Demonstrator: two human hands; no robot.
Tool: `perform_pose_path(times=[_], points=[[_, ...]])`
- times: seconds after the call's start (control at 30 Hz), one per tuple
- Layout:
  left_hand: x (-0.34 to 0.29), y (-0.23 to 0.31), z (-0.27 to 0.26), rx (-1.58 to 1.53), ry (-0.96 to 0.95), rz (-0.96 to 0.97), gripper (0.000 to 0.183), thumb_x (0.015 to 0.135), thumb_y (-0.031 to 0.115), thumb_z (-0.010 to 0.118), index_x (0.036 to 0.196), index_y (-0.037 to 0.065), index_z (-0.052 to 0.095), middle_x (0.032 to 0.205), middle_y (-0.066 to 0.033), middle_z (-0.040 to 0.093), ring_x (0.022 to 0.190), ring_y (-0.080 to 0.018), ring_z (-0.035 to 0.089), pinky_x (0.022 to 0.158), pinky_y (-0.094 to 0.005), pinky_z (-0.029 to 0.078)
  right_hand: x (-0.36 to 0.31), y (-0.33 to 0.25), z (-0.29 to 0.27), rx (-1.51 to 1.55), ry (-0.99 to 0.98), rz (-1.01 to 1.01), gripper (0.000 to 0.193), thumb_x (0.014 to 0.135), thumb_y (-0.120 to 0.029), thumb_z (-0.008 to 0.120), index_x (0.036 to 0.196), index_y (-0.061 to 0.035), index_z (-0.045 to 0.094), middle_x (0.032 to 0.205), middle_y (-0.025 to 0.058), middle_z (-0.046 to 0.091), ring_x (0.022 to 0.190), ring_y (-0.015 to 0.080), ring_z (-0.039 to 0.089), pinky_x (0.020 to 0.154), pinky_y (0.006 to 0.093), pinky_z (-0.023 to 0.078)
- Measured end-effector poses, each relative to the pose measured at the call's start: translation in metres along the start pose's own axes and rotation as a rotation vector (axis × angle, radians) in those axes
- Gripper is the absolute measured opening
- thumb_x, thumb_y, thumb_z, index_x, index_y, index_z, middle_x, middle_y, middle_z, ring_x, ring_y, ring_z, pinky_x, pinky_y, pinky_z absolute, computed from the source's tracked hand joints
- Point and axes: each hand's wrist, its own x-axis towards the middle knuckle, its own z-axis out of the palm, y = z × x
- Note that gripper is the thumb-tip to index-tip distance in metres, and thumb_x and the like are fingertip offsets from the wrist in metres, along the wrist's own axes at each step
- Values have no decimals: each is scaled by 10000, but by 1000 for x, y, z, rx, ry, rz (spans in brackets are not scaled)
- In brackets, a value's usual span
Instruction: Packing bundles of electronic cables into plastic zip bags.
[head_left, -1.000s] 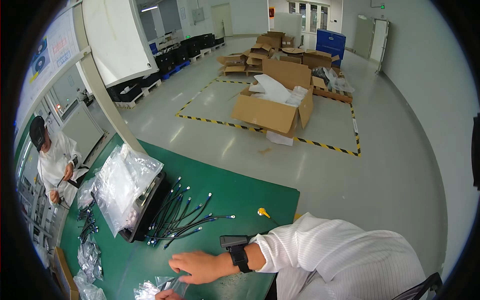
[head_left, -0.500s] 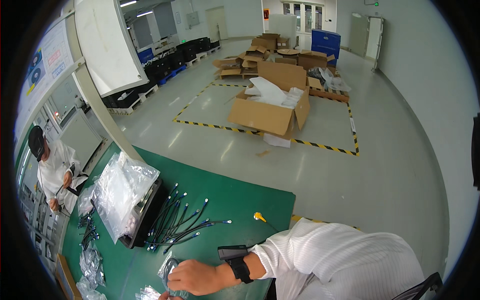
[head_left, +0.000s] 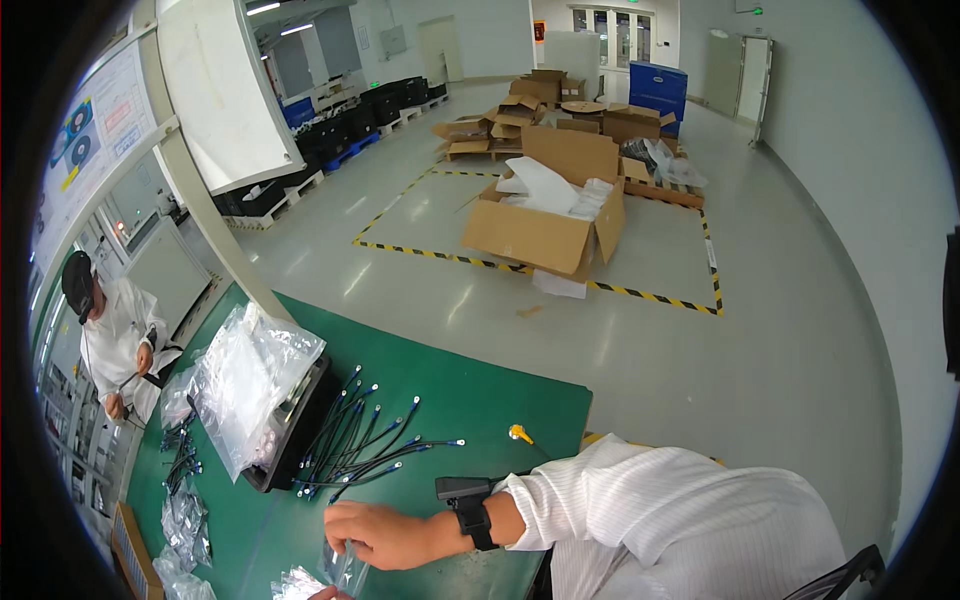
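My right hand [head_left: 378,535] is closed, its fingers curled over the top of a small clear plastic bag [head_left: 345,572] above the near part of the green table. At the bottom edge, only a few fingertips of my left hand [head_left: 328,593] show, pressed against the lower part of that bag. Beside them lies a pile of small shiny bags [head_left: 298,584]. Just beyond my right hand, several short black cables [head_left: 350,450] with blue-sleeved ring terminals are spread out. A black bin [head_left: 300,420] next to them carries large clear plastic bags [head_left: 250,380].
The green table [head_left: 480,400] holds a yellow-ended cord [head_left: 519,433] near its right edge. More small bags [head_left: 185,525] and dark cables [head_left: 180,450] lie at the left, near a cardboard box [head_left: 135,550]. A co-worker [head_left: 115,335] handles a cable beyond. Large open carton [head_left: 535,230] on the floor.
My right hand has shifted slightly up and left, and the bag now hangs below its fingers. The whole view has moved a little. My left fingertips stay at the bottom edge.
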Motion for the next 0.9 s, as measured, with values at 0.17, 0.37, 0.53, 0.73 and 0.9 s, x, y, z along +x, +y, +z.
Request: perform_pose_path(times=[0.17, 0.37, 0.53, 0.73, 0.9], points=[[-11, 12, 10, 320, -154, 176, 90, 881, 13, 629, 916, 2, 712, 758, -77, 688, 593, -155, 569, 569, -300, 467, -12, 31, 10, -118, 59, 72, 211, 753, 106, 515, 878, -63, 536, 912, 91, 539, 918, 324, 562, 738, 434, 449], [-7, -31, -2, -130, -50, -171, 57, 958, 59, 617, 936, 6, 616, 714, -18, 562, 587, -96, 490, 542, -253, 413, 1, 4, -2, 242, -69, 166, 165, 814, 66, 591, 935, -45, 573, 957, 46, 558, 858, 175, 551, 739, 324, 468], [2, 9, -10, -498, 63, -285, 54, 943, -10, 578, 967, 4, 624, 701, -32, 598, 522, -86, 520, 487, -259, 471, -4, -12, -8, 400, -203, 139, 239, 897, -67, 689, 1127, -37, 630, 1117, 70, 630, 982, 168, 612, 881, 320, 481], [13, -1, -15, -1184, 61, -638, 70, 970, 52, 586, 1027, 43, 626, 605, 17, 496, 501, -109, 516, 502, -267, 467, -5, -25, -2, -196, -220, -265, 315, 899, -91, 751, 1193, -62, 642, 1136, 116, 681, 1008, 304, 644, 943, 437, 461], [9, 6, -18, -1006, -20, -425, 202, 1006, 125, 629, 1192, 48, 633, 723, -8, 587, 651, -125, 583, 648, -281, 495, -16, -12, -3, 195, 19, -18, 130, 958, -11, 673, 1065, -37, 602, 977, 86, 626, 861, 172, 586, 777, 289, 475]])
